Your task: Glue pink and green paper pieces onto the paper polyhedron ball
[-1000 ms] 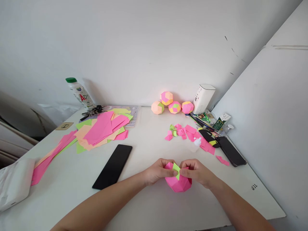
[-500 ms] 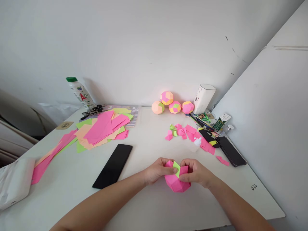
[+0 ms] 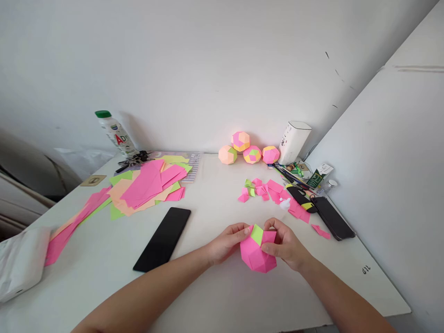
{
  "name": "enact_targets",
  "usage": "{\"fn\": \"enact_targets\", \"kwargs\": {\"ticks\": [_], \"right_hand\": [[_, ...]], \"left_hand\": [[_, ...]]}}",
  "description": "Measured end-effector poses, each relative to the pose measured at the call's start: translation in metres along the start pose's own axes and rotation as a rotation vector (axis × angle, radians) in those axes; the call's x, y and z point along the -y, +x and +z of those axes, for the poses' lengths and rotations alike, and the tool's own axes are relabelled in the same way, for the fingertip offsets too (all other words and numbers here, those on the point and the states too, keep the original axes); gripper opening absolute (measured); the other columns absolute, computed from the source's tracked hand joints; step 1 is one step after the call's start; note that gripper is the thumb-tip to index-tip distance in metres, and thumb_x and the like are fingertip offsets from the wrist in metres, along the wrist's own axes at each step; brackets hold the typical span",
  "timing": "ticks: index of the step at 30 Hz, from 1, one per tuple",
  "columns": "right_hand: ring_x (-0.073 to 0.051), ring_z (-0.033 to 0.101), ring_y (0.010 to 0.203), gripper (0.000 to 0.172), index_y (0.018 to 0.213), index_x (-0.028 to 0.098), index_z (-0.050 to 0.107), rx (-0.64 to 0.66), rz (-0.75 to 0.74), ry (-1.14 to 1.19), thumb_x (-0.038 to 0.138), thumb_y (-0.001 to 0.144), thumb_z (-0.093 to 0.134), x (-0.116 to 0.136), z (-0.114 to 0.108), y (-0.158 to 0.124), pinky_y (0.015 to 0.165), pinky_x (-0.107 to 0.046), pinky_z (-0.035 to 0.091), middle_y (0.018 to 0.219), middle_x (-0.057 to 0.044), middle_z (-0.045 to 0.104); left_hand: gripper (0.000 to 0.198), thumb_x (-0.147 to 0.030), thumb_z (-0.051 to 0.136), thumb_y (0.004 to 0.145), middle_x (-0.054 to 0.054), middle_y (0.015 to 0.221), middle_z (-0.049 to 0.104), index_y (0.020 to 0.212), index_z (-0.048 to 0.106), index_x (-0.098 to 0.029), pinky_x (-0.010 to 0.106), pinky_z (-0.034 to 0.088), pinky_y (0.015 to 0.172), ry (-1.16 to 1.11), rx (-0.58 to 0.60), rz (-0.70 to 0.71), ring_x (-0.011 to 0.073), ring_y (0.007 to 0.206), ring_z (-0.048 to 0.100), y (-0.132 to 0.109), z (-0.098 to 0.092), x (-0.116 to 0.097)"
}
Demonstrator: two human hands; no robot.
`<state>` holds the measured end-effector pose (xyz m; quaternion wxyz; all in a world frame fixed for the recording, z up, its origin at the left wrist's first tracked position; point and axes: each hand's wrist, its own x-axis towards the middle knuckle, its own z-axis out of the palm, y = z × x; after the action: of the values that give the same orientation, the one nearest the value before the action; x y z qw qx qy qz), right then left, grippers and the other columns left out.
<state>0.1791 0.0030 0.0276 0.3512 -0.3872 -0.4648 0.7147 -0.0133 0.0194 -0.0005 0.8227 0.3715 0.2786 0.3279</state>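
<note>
Between my hands is a faceted pink paper ball (image 3: 255,255) with one lime-green panel (image 3: 257,235) near its top. My left hand (image 3: 229,241) pinches the ball's upper left edge, thumb on the outside. On the other side, my right hand (image 3: 286,244) grips a pink flap at the upper right, its thumb in front and fingers behind. Whether the ball is open at the top is hard to tell from this angle. Beyond my hands lie several small folded pink and green paper pieces (image 3: 275,187).
Several finished paper balls (image 3: 252,154) sit by the wall beside a white box (image 3: 294,142). A black phone (image 3: 163,240) lies left of my forearm, with coloured paper sheets (image 3: 145,185) behind it. At right are a utility knife (image 3: 301,198) and a dark phone-like slab (image 3: 333,218).
The ball has turned and shifted slightly up and right. My left thumb has slid off the green panel to the left edge, so more of that panel shows.
</note>
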Motion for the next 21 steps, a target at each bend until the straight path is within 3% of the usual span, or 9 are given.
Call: {"fn": "enact_targets", "kwargs": {"ticks": [15, 21], "right_hand": [[-0.009, 0.053, 0.065, 0.04, 0.089, 0.02, 0.051, 0.061, 0.014, 0.006, 0.029, 0.066, 0.082, -0.0012, -0.0054, 0.0007, 0.055, -0.02, 0.039, 0.077, 0.004, 0.055], [-0.011, 0.052, 0.071, 0.036, 0.094, 0.022, 0.05, 0.061, -0.062, -0.084, 0.029, 0.071, 0.077, -0.0041, -0.0046, -0.0001, 0.06, -0.022, 0.043, 0.084, 0.002, 0.055]], "left_hand": [[0.032, -0.039, 0.077, 0.067, 0.001, 0.064, 0.056, 0.073, 0.067, -0.01, 0.024, 0.035, 0.06, -0.044, 0.077, -0.026, 0.0101, 0.059, 0.049, -0.0002, -0.0082, 0.0008], [0.031, -0.037, 0.079, 0.063, 0.003, 0.065, 0.061, 0.072, 0.069, -0.009, 0.024, 0.037, 0.062, -0.04, 0.077, -0.041, 0.0117, 0.062, 0.052, -0.0011, -0.0079, 0.0002]]}}
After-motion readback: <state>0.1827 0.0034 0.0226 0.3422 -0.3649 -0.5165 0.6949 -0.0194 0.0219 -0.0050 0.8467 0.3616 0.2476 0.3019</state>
